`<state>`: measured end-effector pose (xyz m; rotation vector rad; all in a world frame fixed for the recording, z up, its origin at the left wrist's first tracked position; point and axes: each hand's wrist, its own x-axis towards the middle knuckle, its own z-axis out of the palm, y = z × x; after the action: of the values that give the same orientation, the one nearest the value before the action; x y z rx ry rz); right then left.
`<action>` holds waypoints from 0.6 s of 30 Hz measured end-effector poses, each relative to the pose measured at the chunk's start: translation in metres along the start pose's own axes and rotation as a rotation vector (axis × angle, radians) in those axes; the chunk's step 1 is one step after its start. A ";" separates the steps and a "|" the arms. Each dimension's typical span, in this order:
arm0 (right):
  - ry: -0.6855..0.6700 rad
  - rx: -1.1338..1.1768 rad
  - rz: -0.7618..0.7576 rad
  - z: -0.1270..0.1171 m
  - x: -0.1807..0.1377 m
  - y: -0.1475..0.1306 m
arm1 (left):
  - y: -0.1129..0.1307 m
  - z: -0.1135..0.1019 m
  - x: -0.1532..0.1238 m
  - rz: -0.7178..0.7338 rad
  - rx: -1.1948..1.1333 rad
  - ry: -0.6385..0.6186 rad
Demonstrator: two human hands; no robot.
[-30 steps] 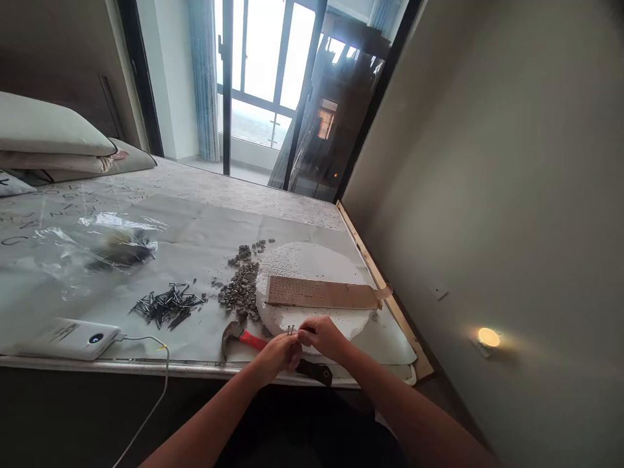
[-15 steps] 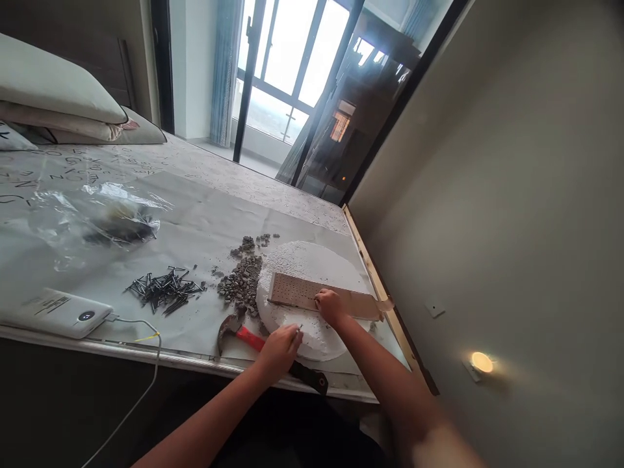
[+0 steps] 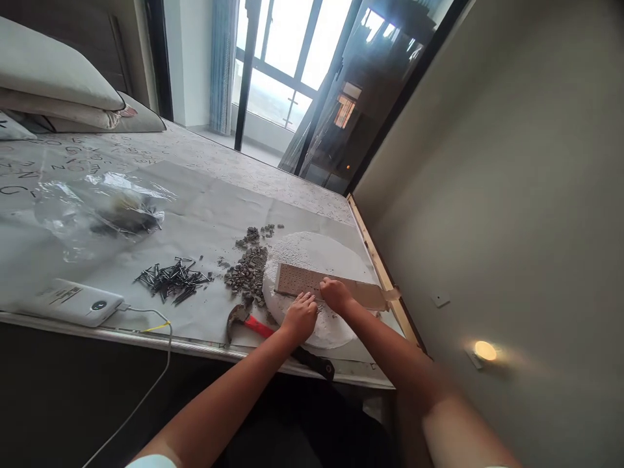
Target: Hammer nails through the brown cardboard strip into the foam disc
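One wide bed (image 3: 190, 143): it carries everything we handle; its near edge runs just in front of our body, and a wooden rail (image 3: 370, 244) bounds the right side beside the wall (image 3: 487, 195).
Grey sheet (image 3: 214, 201): it spreads beneath our things, its broadest stretch lying to the left of and beyond the rubble.
White disc (image 3: 326, 250): it lies flat near the rail, showing on both long sides of the board.
Clear bag (image 3: 124, 208): it sits far left, well apart from our hands.
Brown board (image 3: 358, 290): perforated, it lies flat across the disc, under our right hand and just beyond our left; its right end reaches the rail.
Red-handled hammer (image 3: 258, 326): it passes below our left forearm to the bed's near edge, narrowing the room there.
Our right hand (image 3: 335, 296): fingers bent over the board; we cannot tell whether they grip anything.
Our left hand (image 3: 301, 317): at the board's near edge, it grips a few nails (image 3: 320, 311), thin ends showing.
Rubble (image 3: 246, 273): it piles along the disc's left side.
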<state>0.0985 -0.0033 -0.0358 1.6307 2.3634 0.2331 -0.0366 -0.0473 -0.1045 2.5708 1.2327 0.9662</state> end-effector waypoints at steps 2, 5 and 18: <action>0.025 0.035 0.025 -0.003 -0.003 0.001 | 0.000 0.001 0.000 -0.006 -0.020 -0.003; 0.065 0.108 0.068 -0.006 -0.007 0.003 | -0.001 0.002 0.002 -0.012 -0.046 -0.010; 0.198 0.714 -0.014 -0.039 -0.024 0.011 | 0.001 -0.031 0.013 -0.457 -0.675 0.099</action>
<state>0.1048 -0.0208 0.0073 1.9380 2.8007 -0.5433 -0.0482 -0.0430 -0.0728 1.6605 1.1730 1.1535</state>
